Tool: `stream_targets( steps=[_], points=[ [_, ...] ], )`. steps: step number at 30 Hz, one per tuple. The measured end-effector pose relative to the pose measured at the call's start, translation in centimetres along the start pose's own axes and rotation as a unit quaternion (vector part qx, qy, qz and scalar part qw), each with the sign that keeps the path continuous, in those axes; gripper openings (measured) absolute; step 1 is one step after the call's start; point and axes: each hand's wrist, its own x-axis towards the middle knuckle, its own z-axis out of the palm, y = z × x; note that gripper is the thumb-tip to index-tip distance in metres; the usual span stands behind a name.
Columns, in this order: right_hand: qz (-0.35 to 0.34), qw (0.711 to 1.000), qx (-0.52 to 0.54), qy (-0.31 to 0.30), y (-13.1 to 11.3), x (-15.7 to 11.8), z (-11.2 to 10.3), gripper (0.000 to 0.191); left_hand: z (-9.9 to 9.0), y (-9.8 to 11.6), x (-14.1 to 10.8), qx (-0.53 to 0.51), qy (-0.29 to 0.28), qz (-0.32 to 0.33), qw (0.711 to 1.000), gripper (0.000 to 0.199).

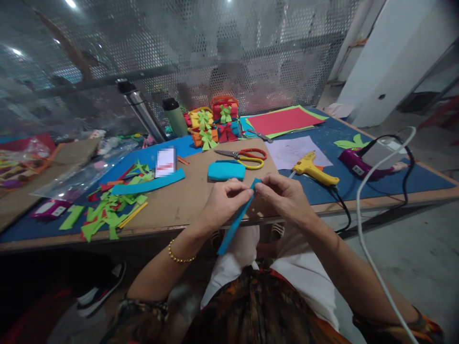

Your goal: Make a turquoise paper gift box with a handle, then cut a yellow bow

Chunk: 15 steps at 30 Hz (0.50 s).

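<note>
Head view shows the left hand [218, 203] and right hand [287, 198] each pinching the upper end of a blue strip [236, 222], fingertips closed and nearly meeting. Its free end hangs past the edge of the cardboard [193, 200], over the lap. Judging progress, the strip is apart from the plain blue block [226, 171], which bears no bow or handle, while at least 4 boxes [225, 112] behind already wear bows.

The block is rounded-edged and oblong; the strip looks flat, matte and flexible. A 2nd blue strip [150, 185] curves beside crumpled, mostly green scraps [111, 205]. Scissors [235, 155] lie behind the block, and a yellow glue gun [310, 168] rests to the right.
</note>
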Motion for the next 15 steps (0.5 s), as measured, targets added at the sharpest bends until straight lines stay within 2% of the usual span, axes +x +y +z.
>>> stream_targets(
  steps=[3,6,15],
  points=[
    [0.021,1.0,0.011,-0.013,0.1,0.1,0.1,0.03,0.0,0.0,0.8,-0.062,0.032,-0.03,0.997,0.03],
    [0.025,0.999,-0.001,-0.043,-0.2,0.4,0.0,0.033,0.2,0.0,1.4,-0.097,0.038,-0.042,0.994,0.032],
    [0.112,0.991,-0.001,-0.073,-0.1,1.3,-1.4,0.049,0.8,-0.3,2.2,-0.092,-0.015,-0.072,0.993,0.028]
  ],
)
